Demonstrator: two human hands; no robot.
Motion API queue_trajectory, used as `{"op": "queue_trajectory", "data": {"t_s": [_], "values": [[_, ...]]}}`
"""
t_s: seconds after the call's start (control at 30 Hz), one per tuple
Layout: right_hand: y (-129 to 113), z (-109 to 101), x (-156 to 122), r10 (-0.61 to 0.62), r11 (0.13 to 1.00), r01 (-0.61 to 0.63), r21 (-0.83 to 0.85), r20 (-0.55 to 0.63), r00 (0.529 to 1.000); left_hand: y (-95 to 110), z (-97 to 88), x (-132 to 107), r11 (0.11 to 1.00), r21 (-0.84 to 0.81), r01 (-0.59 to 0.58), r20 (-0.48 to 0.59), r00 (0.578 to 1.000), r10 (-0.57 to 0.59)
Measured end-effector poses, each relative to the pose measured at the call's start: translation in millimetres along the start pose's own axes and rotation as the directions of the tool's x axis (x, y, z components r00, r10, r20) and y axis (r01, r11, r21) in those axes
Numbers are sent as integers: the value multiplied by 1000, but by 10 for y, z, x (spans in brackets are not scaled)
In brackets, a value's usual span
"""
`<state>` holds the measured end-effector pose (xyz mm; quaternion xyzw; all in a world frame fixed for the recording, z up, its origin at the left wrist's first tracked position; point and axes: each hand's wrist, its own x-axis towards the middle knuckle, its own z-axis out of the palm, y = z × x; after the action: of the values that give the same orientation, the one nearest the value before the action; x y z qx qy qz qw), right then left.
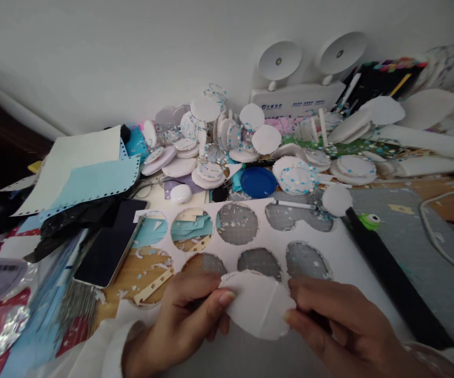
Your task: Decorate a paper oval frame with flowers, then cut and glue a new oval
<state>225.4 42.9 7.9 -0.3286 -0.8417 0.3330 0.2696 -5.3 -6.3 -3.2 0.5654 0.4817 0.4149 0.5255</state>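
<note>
A white disc with rough edges (259,304), apparently foam board, is held between my two hands near the bottom of the view. My left hand (187,310) pinches its left edge between thumb and fingers. On the opposite edge, my right hand (335,317) grips it the same way, thumb in front. A faint straight crease or line crosses the disc's right part. Just beyond lies a white sheet (270,241) with several round holes cut through it.
Many white discs (297,176), some edged with blue bits, pile up along the wall. A phone (112,244) lies left, beside coloured paper (88,181). A blue lid (258,181), a white pen (294,204) and a long black strip (398,283) are nearby. A twin-headed lamp (297,97) stands behind.
</note>
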Motion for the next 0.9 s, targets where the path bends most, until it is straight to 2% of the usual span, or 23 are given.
{"op": "queue_trajectory", "data": {"t_s": [0.13, 0.23, 0.3, 0.37, 0.4, 0.47, 0.57, 0.67, 0.73, 0.77, 0.83, 0.9], "values": [[13, 43, 4, -45, 998, 42, -45, -65, 997, 20, -1, 12, 1000, 19, 20, -9, 1000, -20], [42, 33, 59, -194, 972, 163, -171, -181, 964, 22, 11, 50, 999, 40, 26, -76, 997, -23], [78, -8, 99, -355, 901, 281, -332, -189, 916, 6, 19, 83, 999, -41, 34, -106, 994, -38], [113, -69, 120, -486, 786, 375, -492, -116, 866, -27, 23, 115, 973, -224, 52, -100, 992, -76], [125, -98, 121, -525, 730, 404, -551, -75, 848, -46, 25, 130, 936, -343, 75, -66, 992, -104], [135, -143, 109, -563, 654, 431, -622, -18, 826, -74, 30, 155, 799, -573, 185, 76, 982, -173], [130, -155, 94, -579, 617, 462, -637, 30, 815, -65, 40, 172, 565, -727, 390, 325, 920, -218], [143, -131, 113, -593, 625, 515, -587, 73, 802, -21, 39, 168, 522, -726, 448, 368, 894, -255], [167, -116, 131, -586, 679, 516, -522, 38, 810, -1, 30, 159, 522, -733, 437, 320, 898, -303], [177, -108, 136, -560, 732, 492, -472, -4, 829, 4, 26, 153, 525, -741, 419, 281, 903, -324], [178, -83, 134, -447, 865, 391, -314, -134, 884, 11, 22, 140, 546, -749, 375, 205, 915, -347], [146, -44, 123, -229, 973, 220, -63, -243, 942, 27, 26, 128, 590, -731, 342, 154, 926, -345]]}}
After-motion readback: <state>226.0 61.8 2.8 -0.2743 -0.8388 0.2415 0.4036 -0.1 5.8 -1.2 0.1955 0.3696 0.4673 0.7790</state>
